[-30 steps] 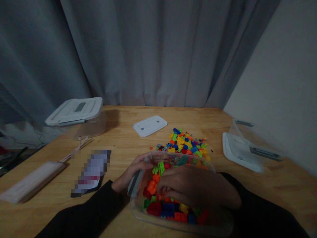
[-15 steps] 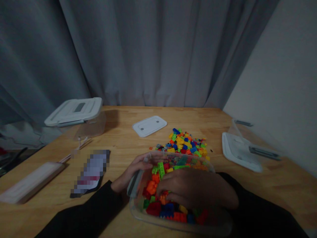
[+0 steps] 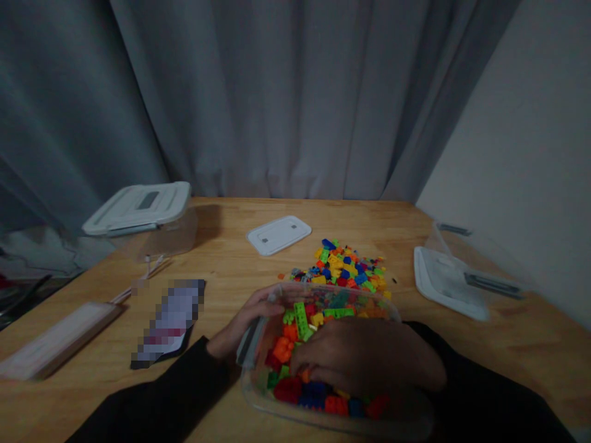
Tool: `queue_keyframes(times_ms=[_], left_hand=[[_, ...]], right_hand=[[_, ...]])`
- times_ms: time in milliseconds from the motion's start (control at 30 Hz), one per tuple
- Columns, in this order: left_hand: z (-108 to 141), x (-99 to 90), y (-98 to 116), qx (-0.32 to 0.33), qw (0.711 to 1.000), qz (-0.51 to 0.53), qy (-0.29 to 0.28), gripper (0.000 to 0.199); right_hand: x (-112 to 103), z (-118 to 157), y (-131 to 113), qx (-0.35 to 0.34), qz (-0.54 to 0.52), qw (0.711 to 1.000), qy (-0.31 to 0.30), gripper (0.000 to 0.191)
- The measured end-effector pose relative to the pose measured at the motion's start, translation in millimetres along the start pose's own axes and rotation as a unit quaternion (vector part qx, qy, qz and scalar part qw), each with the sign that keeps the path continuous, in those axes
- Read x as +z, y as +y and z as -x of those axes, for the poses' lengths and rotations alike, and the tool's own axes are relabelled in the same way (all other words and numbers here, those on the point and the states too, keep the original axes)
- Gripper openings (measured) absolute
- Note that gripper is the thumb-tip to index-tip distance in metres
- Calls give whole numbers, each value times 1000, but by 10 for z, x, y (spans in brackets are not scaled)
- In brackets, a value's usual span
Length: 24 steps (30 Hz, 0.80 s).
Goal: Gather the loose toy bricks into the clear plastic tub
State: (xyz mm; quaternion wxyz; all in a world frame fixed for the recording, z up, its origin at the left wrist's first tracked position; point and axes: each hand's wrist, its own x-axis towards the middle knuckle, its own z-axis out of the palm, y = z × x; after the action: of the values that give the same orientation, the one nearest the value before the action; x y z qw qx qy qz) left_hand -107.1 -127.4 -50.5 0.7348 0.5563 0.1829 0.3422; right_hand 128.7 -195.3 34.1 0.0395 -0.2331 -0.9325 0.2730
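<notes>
A clear plastic box [image 3: 277, 405] stands at the table's front, full of toy building bricks [image 3: 282, 349] in red, orange, green, yellow and blue. My left hand [image 3: 247, 320] grips its far left corner, fingers along the outside of the wall near a grey latch. Down among the bricks is my right hand [image 3: 346, 354], its fingers curled together; the fingertips are buried, and what they hold, if anything, is hidden. Just beyond the box lies a heap of loose small bricks [image 3: 341, 264] on the table.
A white lid [image 3: 279, 235] lies behind the heap. At the left stand a lidded clear box [image 3: 170, 231], a phone [image 3: 168, 323] and a pale power bank [image 3: 60, 338] with a cable. An upturned clear box [image 3: 484, 258] rests on a white lid [image 3: 443, 289] at the right.
My right hand has shifted slightly down and in among the bricks, and a few bricks around its fingers have moved. My left hand stays on the box's corner.
</notes>
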Motion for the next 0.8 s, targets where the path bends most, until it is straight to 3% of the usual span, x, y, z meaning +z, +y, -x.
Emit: queue_keyframes(times_ms=[433, 567, 700, 800], left_hand=[[23, 19, -24, -3, 999, 17, 33, 55], [12, 25, 10, -10, 999, 16, 26, 55], [-10, 59, 42, -13, 1000, 23, -3, 54], [-11, 85, 44, -3, 999, 36, 6, 53]], right_hand=[[-42, -52, 8, -105, 10, 994, -21, 32], [-122, -48, -55, -96, 5, 995, -17, 30], [-345, 11, -20, -48, -1, 993, 108, 23], [-573, 87, 198, 6, -15, 973, 228, 21]])
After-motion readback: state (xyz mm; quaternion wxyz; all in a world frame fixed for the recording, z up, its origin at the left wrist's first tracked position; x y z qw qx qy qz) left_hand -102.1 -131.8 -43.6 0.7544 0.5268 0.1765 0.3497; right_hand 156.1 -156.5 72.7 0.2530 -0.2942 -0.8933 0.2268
